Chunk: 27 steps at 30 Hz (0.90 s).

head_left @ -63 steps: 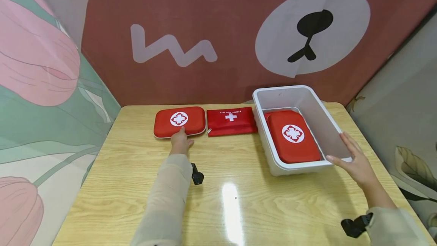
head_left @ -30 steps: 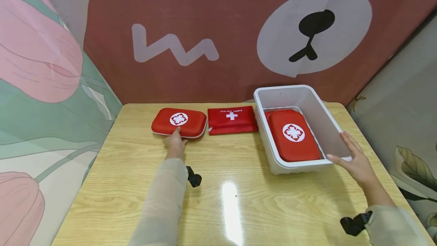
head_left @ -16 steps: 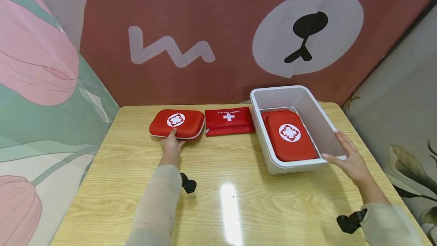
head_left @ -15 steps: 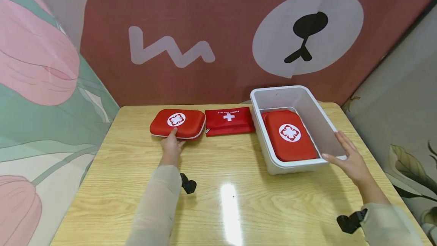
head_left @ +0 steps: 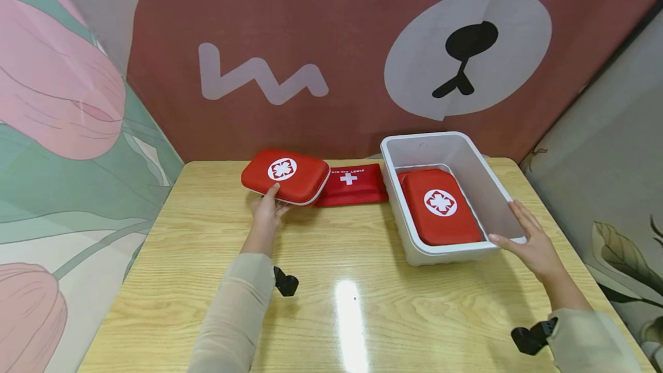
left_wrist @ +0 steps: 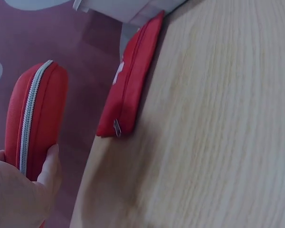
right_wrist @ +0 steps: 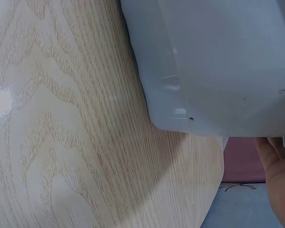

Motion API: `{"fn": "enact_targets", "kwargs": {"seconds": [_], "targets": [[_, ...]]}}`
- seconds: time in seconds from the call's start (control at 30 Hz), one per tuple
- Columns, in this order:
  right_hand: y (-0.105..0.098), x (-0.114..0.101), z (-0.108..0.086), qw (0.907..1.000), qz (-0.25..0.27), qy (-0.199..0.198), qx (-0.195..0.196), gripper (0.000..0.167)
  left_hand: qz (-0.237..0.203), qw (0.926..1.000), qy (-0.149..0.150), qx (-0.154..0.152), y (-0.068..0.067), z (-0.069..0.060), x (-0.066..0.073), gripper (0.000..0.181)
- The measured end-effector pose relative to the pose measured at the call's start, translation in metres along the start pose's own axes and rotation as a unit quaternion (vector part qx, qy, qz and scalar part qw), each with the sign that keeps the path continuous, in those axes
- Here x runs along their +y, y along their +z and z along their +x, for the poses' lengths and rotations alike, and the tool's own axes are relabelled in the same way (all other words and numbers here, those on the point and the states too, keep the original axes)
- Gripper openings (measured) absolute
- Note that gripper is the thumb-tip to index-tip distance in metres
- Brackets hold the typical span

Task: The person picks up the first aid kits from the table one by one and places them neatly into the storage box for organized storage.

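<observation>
My left hand (head_left: 266, 209) pinches the near edge of a red hard-shell first aid case (head_left: 297, 180), its thumb on top. The case is held up off the table, tilted, and covers the left end of a flat red first aid pouch (head_left: 357, 191). In the left wrist view the case's white zipper (left_wrist: 31, 111) faces the camera. My right hand (head_left: 536, 246) grips the near right corner of a white plastic bin (head_left: 409, 217), thumb on the front rim. Inside the bin lies another red first aid case (head_left: 440, 206), with more red showing beneath it.
Everything stands on a light wooden table (head_left: 321, 292), near its back edge. Behind rises a reddish-brown printed cloth (head_left: 259, 120). More printed cloth hangs at the left and right sides. The pouch lies against the bin's left side.
My left hand has taken hold of the red case, raised it off the table and shifted it right, partly over the pouch. The right hand and the bin have kept their places.
</observation>
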State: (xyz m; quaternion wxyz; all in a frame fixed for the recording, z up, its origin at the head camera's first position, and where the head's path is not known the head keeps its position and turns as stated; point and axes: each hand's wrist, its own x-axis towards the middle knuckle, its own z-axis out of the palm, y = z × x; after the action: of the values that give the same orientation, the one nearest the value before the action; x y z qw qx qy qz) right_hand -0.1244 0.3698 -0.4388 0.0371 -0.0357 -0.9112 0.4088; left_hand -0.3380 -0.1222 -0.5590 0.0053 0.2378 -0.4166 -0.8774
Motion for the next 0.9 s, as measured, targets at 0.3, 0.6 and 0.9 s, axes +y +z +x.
{"fn": "enact_targets", "kwargs": {"seconds": [0.3,0.6,0.9], "targets": [[0.0,0.0,0.001,1.0,-0.007,0.0,0.0,0.084,0.052,0.9986,0.007,-0.01,0.049,-0.087,0.035,0.037],[0.0,-0.001,0.0,0.9999,-0.008,-0.007,0.002,0.084,0.099,0.994,-0.012,-0.045,0.081,-0.141,0.059,0.02],[-0.001,-0.002,0.0,0.9999,-0.002,-0.015,0.003,0.082,0.106,0.9913,-0.007,-0.077,0.099,-0.15,0.05,0.021]]}}
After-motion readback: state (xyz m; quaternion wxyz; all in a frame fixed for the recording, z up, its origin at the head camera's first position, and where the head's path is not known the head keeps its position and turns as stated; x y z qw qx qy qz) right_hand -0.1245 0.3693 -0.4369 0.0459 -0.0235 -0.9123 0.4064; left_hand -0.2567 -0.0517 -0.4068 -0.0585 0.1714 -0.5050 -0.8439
